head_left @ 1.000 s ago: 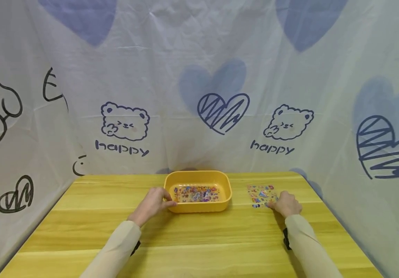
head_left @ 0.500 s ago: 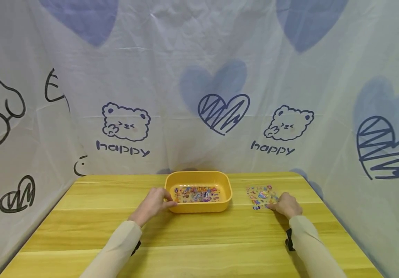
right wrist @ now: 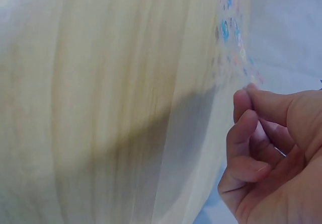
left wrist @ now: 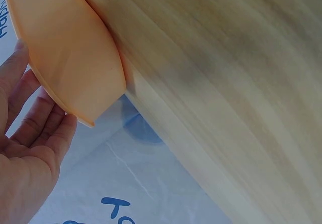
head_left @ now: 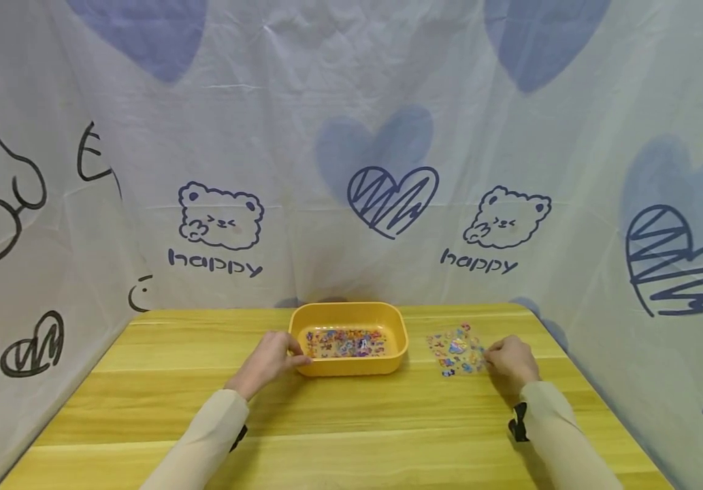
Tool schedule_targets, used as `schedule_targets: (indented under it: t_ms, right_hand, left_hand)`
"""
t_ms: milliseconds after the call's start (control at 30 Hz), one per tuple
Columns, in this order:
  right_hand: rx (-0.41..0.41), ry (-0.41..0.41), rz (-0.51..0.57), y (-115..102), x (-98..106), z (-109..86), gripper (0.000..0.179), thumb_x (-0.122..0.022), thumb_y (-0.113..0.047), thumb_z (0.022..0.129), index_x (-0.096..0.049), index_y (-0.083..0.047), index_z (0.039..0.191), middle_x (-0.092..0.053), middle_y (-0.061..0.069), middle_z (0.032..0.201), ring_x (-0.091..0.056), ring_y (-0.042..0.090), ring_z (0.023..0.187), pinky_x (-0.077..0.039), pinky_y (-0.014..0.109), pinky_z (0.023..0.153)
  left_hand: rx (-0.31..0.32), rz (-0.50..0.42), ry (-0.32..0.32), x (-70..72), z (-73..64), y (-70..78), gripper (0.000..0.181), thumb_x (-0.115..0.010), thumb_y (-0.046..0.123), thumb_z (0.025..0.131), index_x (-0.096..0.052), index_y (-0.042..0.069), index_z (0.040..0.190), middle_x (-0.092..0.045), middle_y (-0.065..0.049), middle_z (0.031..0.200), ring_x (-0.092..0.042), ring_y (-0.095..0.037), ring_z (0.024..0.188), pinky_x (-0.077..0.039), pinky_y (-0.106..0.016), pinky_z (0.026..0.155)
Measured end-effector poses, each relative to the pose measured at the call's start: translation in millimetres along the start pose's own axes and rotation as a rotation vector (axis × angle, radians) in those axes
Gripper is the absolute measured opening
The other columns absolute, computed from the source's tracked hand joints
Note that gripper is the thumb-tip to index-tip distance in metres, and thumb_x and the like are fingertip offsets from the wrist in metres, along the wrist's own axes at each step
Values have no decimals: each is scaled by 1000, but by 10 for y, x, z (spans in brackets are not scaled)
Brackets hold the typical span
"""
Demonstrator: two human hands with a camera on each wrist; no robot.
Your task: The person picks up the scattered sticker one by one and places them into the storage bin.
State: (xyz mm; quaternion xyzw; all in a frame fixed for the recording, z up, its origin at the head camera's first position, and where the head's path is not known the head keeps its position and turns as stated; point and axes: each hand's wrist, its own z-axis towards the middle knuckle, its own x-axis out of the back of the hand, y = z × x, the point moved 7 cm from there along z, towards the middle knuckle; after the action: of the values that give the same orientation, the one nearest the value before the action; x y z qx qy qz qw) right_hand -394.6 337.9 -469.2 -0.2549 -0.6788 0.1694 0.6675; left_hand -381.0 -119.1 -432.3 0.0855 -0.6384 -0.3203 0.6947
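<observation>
My left hand [head_left: 268,361] grips the near left rim of a yellow plastic basin [head_left: 351,366], thumb on one side and fingers on the other in the left wrist view. Many small colourful printed pieces [head_left: 346,342] lie on the basin's floor; their exact kind is too small to tell. To the right of the basin is a clear sheet of colourful stickers [head_left: 456,347], slightly turned. My right hand [head_left: 513,361] pinches its right edge between thumb and index finger. In the right wrist view the other fingers [right wrist: 246,169] curl loosely below the sticker sheet [right wrist: 232,30].
The wood-grain table [head_left: 351,435] extends in front and to both sides. A white curtain [head_left: 327,265] with blue hearts and bears hangs close behind the basin and along both sides. Black straps [head_left: 518,422] sit on the wrists.
My right hand has shifted slightly right and toward me. The sticker sheet has turned a little, with its left side further left. The left hand and basin stay in place.
</observation>
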Motion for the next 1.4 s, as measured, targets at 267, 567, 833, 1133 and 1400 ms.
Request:
schedule_targets:
  t_ms: [267, 567, 833, 1133, 1400]
  right_hand:
    - [50, 69, 51, -97, 40, 14, 27, -59, -20, 96, -75, 1, 97, -74, 14, 88, -66, 32, 89, -52, 49, 83]
    - [8, 93, 222, -160, 71, 63, 33, -56, -24, 99, -71, 4, 109, -74, 13, 92, -62, 23, 84, -44, 27, 62]
    - [3, 73, 426, -272, 35, 126, 34, -60, -20, 98, -66, 7, 116, -75, 9, 91, -60, 11, 74, -49, 22, 59]
    - [31, 60, 492, -386, 37, 107, 34, -57, -21, 100, -63, 6, 120, -71, -1, 86, -57, 10, 75, -49, 24, 62]
    - [62, 109, 462, -448, 26, 125, 37, -60, -30, 99, -67, 1, 118, -70, 4, 95, -59, 22, 89, -51, 26, 65]
  left_hand:
    - [-18, 7, 3, -3, 4, 8, 10, -79, 21, 81, -75, 15, 74, -72, 2, 75, -56, -8, 66, -48, -23, 60]
    - [21, -15, -9, 4, -7, 2, 11, -79, 21, 81, -76, 14, 75, -72, 2, 74, -53, -11, 63, -44, -23, 54]
    - [-15, 5, 6, 4, -12, -1, 11, -79, 22, 81, -75, 14, 73, -71, 3, 73, -54, -9, 64, -46, -23, 57]
    - [-27, 4, 7, -8, -4, -9, 11, -79, 23, 81, -76, 15, 74, -73, 2, 75, -55, -8, 65, -47, -22, 58]
    - [-19, 11, 11, 7, -10, -3, 12, -80, 24, 81, -76, 15, 73, -72, 3, 74, -55, -8, 64, -47, -22, 58]
